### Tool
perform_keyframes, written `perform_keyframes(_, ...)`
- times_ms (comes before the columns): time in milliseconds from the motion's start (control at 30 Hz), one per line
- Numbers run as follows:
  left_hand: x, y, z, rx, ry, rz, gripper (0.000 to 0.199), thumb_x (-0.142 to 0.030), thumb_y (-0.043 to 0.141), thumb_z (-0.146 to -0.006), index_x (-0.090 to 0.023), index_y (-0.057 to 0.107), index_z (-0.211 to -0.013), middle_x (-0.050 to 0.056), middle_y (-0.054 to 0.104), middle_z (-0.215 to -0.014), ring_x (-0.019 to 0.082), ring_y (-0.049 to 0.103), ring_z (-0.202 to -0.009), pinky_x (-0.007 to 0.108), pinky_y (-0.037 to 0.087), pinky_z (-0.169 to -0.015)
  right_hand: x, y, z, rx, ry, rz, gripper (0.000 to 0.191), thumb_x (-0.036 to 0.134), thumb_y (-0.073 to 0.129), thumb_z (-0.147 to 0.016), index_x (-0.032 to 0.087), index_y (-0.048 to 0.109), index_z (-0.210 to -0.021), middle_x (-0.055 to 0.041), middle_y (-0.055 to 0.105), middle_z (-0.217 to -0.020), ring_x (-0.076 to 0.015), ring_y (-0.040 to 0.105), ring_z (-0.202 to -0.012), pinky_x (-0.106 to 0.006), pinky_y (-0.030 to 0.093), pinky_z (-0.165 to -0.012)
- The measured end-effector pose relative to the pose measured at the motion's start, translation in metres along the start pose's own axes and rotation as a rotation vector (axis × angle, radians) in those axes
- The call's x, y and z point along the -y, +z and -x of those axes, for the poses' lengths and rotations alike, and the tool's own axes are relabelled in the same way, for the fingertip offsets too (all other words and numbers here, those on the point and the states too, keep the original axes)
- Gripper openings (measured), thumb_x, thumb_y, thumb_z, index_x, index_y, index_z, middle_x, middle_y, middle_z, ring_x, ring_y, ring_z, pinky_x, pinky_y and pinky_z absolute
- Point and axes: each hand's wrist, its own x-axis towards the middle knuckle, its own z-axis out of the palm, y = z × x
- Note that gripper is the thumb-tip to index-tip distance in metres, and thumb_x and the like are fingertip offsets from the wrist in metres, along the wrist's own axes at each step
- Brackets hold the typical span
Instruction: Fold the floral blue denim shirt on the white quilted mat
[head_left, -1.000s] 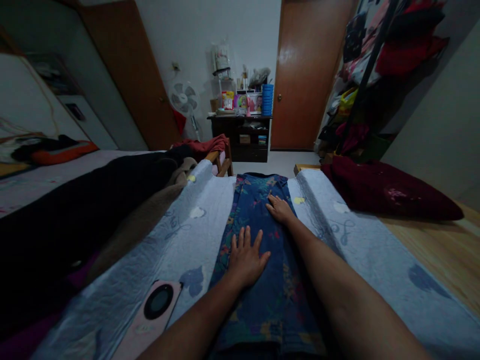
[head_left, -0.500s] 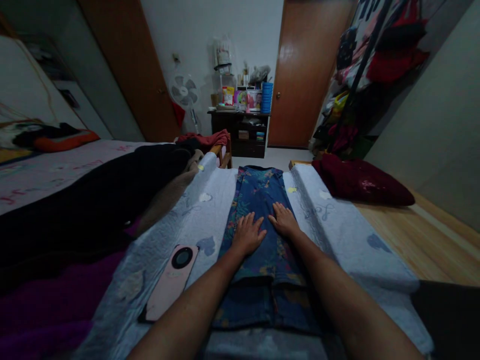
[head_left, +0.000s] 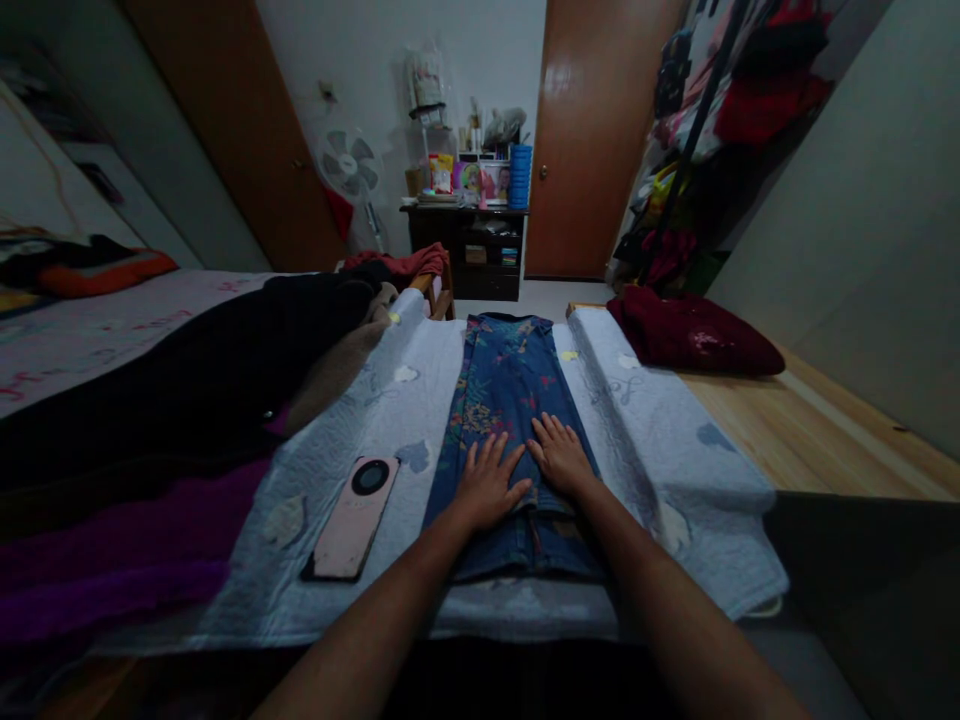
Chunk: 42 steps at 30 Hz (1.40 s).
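A folded blue floral garment [head_left: 504,385] lies lengthwise on a pale grey patterned sheet [head_left: 420,365]. Flat on the garment, toward its near end, rests my left hand [head_left: 491,482] with the fingers spread. Beside it my right hand [head_left: 559,452] also presses flat on the cloth, fingers apart. Neither hand grips anything. The two thumbs are close to each other. A pink phone [head_left: 354,525] with a round black camera ring lies face down on the sheet, left of the garment.
Dark clothing [head_left: 247,350] and a purple cloth [head_left: 142,530] are heaped at the left. A maroon cushion-like bundle [head_left: 697,335] sits on the wooden surface [head_left: 840,440] at right. Behind stand a fan [head_left: 350,163], a dark cabinet [head_left: 427,235] and a wooden door [head_left: 577,150].
Both hands have slid nearer to me along the garment, staying flat. The view has shifted, so the sheet's near edge now shows. The phone remains on the sheet.
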Motion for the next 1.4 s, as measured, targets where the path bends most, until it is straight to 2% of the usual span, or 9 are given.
perform_keyframes(200,-0.006,-0.001,0.005,-0.052,0.036,0.0,0.056,-0.045,0.044,-0.095,-0.023,0.038,-0.146,0.009,0.029,-0.158,0.027,0.025,-0.145,0.055,0.016,-0.118,0.013,0.0,0.043,0.006,-0.012,-0.037,0.061,0.047,0.025,-0.1,0.015,0.03,-0.151,-0.0105,0.024,-0.159,-0.026,0.019,-0.147,-0.046,0.016,-0.117)
perform_keyframes(333,-0.009,-0.004,0.011,-0.056,0.068,0.107,0.048,-0.033,0.046,-0.095,-0.021,0.045,-0.141,0.008,0.038,-0.154,0.022,0.029,-0.144,0.049,0.019,-0.119,0.017,0.001,0.063,-0.033,-0.02,-0.06,0.058,0.042,0.028,-0.1,0.015,0.031,-0.151,-0.0091,0.025,-0.158,-0.0257,0.019,-0.147,-0.047,0.018,-0.117)
perform_keyframes(433,-0.01,-0.007,0.019,-0.049,0.079,0.216,0.043,-0.033,0.047,-0.094,-0.023,0.051,-0.136,0.006,0.045,-0.149,0.02,0.031,-0.143,0.047,0.021,-0.119,0.018,0.003,0.075,-0.078,-0.025,-0.083,0.056,0.038,0.032,-0.099,0.014,0.035,-0.149,-0.01,0.028,-0.157,-0.0249,0.022,-0.146,-0.046,0.02,-0.117)
perform_keyframes(567,-0.007,-0.009,0.03,0.027,0.13,0.297,0.061,-0.046,0.062,-0.085,-0.024,0.047,-0.14,0.007,0.041,-0.152,0.024,0.028,-0.145,0.049,0.019,-0.119,0.019,0.003,0.09,-0.096,-0.049,-0.161,0.051,0.032,0.036,-0.097,0.013,0.043,-0.144,-0.0135,0.036,-0.154,-0.0245,0.028,-0.144,-0.045,0.023,-0.117)
perform_keyframes(667,-0.007,-0.007,0.034,0.017,0.13,0.296,0.065,-0.041,0.066,-0.083,-0.026,0.044,-0.142,0.007,0.04,-0.153,0.023,0.028,-0.145,0.049,0.019,-0.119,0.017,0.003,0.098,-0.106,-0.071,-0.265,0.047,0.03,0.043,-0.094,0.016,0.048,-0.139,-0.0139,0.042,-0.15,-0.0244,0.034,-0.141,-0.047,0.026,-0.115)
perform_keyframes(800,-0.007,-0.008,0.034,-0.004,0.121,0.321,0.059,-0.031,0.064,-0.084,-0.026,0.047,-0.14,0.007,0.044,-0.15,0.023,0.033,-0.143,0.049,0.021,-0.118,0.014,0.003,0.103,-0.144,-0.098,-0.388,0.041,0.025,0.055,-0.086,0.02,0.057,-0.126,-0.0135,0.05,-0.144,-0.0249,0.041,-0.136,-0.05,0.028,-0.113)
perform_keyframes(967,-0.007,-0.011,0.034,0.003,0.141,0.357,0.06,-0.013,0.059,-0.078,-0.023,0.051,-0.137,0.006,0.047,-0.148,0.021,0.036,-0.141,0.045,0.026,-0.118,0.018,0.003,0.102,-0.122,-0.093,-0.381,0.038,0.016,0.06,-0.077,0.02,0.06,-0.115,-0.0124,0.05,-0.143,-0.0279,0.037,-0.138,-0.055,0.023,-0.113)
perform_keyframes(1233,-0.024,-0.004,0.05,-0.117,0.104,0.221,0.056,-0.008,0.051,-0.082,-0.022,0.051,-0.136,0.007,0.055,-0.14,0.021,0.046,-0.134,0.045,0.032,-0.115,0.023,0.006,0.102,-0.162,-0.06,-0.339,0.034,0.014,0.055,-0.08,0.021,0.063,-0.113,-0.0111,0.054,-0.138,-0.0253,0.044,-0.133,-0.052,0.025,-0.112)
perform_keyframes(1400,-0.034,-0.01,0.047,-0.145,0.102,0.142,0.056,-0.007,0.05,-0.081,-0.022,0.05,-0.136,0.007,0.059,-0.135,0.021,0.052,-0.126,0.04,0.039,-0.109,0.027,0.004,0.099,-0.207,-0.03,-0.334,0.027,0.017,0.051,-0.086,0.021,0.069,-0.105,-0.0099,0.061,-0.129,-0.0242,0.05,-0.125,-0.048,0.028,-0.112)
